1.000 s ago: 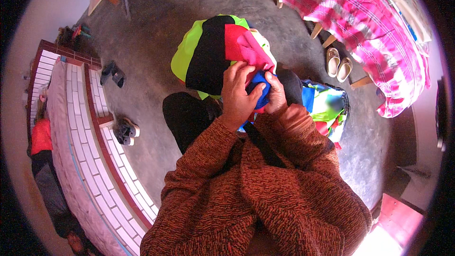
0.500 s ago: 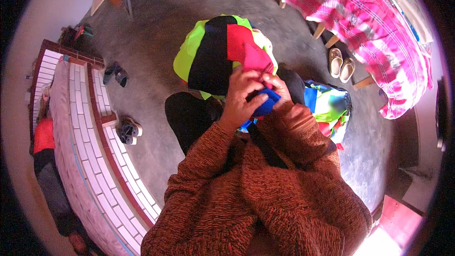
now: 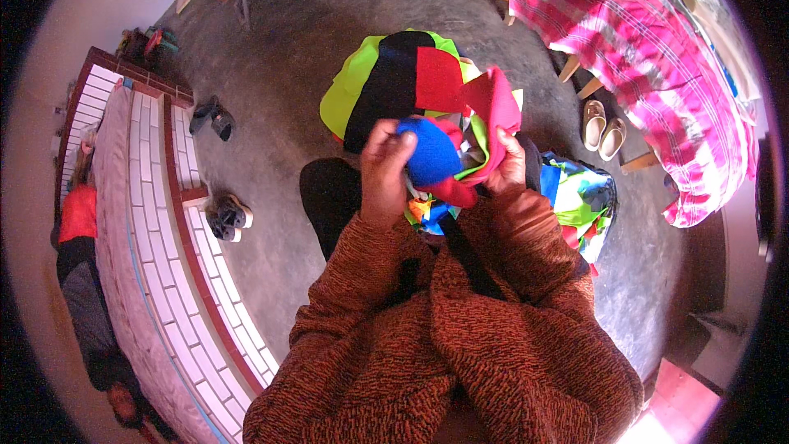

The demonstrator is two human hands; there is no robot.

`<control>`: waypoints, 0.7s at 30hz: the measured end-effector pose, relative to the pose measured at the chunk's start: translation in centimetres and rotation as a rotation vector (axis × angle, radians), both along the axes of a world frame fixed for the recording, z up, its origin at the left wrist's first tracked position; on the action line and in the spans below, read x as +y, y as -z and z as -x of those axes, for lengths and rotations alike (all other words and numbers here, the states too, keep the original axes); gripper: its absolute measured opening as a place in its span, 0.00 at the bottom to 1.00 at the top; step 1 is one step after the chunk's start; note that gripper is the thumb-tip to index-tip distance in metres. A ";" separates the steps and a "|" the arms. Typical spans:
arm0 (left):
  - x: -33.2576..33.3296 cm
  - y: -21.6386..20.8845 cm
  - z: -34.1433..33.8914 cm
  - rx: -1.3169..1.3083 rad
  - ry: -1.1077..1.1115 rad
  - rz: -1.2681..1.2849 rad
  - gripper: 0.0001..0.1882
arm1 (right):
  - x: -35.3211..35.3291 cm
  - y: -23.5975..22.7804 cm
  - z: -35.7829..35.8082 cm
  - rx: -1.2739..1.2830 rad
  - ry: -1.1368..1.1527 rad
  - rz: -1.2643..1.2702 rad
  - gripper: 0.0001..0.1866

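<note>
Blue cloth (image 3: 431,150), bunched into a rounded wad, sits between both hands at chest height, nearer the left hand (image 3: 385,168), whose fingers curl closed over its left side. The right hand (image 3: 507,166) pinches a red cloth (image 3: 496,107) draped off the wad's right. Just beyond lies a patchwork of yellow-green, black and red fabric (image 3: 386,86). Farther out, bare concrete floor (image 3: 279,57) gives open room left; a pink-checked bed (image 3: 649,57) crowds the far right.

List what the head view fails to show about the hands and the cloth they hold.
- Left hand: fingertips hidden behind the blue cloth.
- Right hand: palm covered by the pink cloth.
- Cloth pieces under both hands: shapes hidden by the rust-coloured sleeves.
- Bag of cloth: partly hidden by the right sleeve.
</note>
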State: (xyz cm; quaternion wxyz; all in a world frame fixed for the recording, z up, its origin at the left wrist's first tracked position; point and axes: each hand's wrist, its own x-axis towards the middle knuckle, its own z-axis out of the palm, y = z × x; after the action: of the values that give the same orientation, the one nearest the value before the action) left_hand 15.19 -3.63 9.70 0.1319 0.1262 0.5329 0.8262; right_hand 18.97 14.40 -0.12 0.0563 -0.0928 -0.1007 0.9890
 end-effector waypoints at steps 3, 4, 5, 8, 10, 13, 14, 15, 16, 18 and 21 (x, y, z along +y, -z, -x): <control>-0.2 -0.5 1.3 0.001 -0.179 -0.095 0.08 | 0.3 -0.1 -0.2 0.057 0.022 0.030 0.21; -0.4 -0.6 1.8 -0.004 -0.193 -0.106 0.08 | 0.4 0.0 -0.3 0.069 0.017 0.020 0.20; -0.7 -0.7 2.3 -0.005 -0.207 -0.099 0.08 | 0.6 0.0 -0.4 0.082 0.011 0.013 0.20; -1.5 -0.6 3.9 0.001 -0.235 -0.095 0.10 | 0.9 0.2 -0.6 0.109 -0.053 0.011 0.19; -2.0 -0.2 5.2 0.021 -0.241 -0.114 0.11 | 0.6 0.0 -0.5 0.061 -0.007 0.032 0.20; -2.8 2.2 8.1 -0.010 -0.260 -0.034 0.14 | 0.8 0.2 -0.3 0.026 0.062 0.053 0.23; -2.8 3.1 9.0 -0.040 -0.270 -0.026 0.15 | 1.0 0.4 -0.3 0.053 0.029 0.043 0.23; -3.2 4.4 10.0 -0.005 -0.242 0.013 0.17 | 1.2 0.7 -0.3 0.078 -0.008 0.033 0.23; -3.7 6.6 10.8 0.007 -0.278 0.092 0.18 | 1.2 0.9 -0.2 0.105 -0.049 0.023 0.24; -4.9 9.7 11.6 0.026 -0.355 0.263 0.20 | -0.1 -2.4 -0.6 -0.029 0.005 -0.058 0.20; -4.0 9.2 10.5 0.117 -0.382 0.403 0.28 | 0.1 -2.1 -0.7 -0.030 0.029 -0.068 0.18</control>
State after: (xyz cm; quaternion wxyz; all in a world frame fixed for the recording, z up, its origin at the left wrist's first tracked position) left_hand 4.65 -7.59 0.54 -0.0350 0.0421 0.7072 0.7049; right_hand 19.66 14.53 1.98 0.0723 -0.1071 -0.1339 0.9825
